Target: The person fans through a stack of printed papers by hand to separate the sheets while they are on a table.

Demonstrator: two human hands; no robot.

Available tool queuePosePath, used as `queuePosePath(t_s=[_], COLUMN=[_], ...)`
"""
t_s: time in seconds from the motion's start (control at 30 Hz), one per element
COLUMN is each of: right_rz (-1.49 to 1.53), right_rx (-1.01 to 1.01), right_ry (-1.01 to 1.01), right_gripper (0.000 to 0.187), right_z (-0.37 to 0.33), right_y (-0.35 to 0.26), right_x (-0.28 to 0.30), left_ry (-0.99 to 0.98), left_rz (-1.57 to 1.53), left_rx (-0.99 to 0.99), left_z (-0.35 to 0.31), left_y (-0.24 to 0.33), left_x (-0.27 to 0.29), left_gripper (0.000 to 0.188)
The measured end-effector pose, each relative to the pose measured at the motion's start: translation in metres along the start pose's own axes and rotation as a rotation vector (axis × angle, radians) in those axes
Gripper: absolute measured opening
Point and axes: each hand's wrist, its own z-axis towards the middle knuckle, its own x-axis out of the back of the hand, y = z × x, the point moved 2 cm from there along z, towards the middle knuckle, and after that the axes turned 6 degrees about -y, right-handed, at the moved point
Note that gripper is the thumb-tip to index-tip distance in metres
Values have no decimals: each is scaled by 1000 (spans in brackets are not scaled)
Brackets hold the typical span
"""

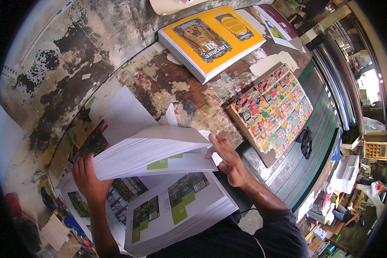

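Note:
A thick stack of printed sheets (159, 148), white with green patches on its underside, is raised at an angle. My left hand (90, 176) is closed round its left edge. At the opposite corner my right hand (228, 161) has its fingers apart, the fingertips touching the sheet edges, which curl up there. Beneath lies a second tall stack of printed sheets (187, 215), its top showing dark pictures and bright green shapes. Part of that lower stack is hidden by the raised one. More loose printed sheets (124, 114) lie beyond my left hand.
A yellow-covered stack (219, 41) lies on the worn, paint-flaked table (159, 81). Nearer right is a board covered with colourful pictures (273, 112). Beside it run a green-striped metal surface (303, 172) and a black cloth scrap (305, 142). Paper piles (346, 172) stand farther right.

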Motion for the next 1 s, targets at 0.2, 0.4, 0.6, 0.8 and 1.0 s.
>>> queuePosePath(t_s=[0.2,0.4,0.6,0.8,1.0], right_rz=[-12,-8,6,2,9], right_rx=[5,8,4,14,3], right_ry=[-1,2,4,6,-7], right_gripper=[78,78,75,72,73], right_z=[-2,-5,-6,-7,-7], right_y=[-2,-1,-2,-1,-1], right_x=[-1,-2,-2,-2,-2], left_ry=[42,66,26,24,37], left_rz=[0,4,0,-29,-11], left_rx=[-34,-49,-28,-10,-31], left_z=[3,3,3,3,1], left_y=[3,3,2,2,-1], left_x=[3,2,2,0,-2], left_gripper=[81,82,83,91,96])
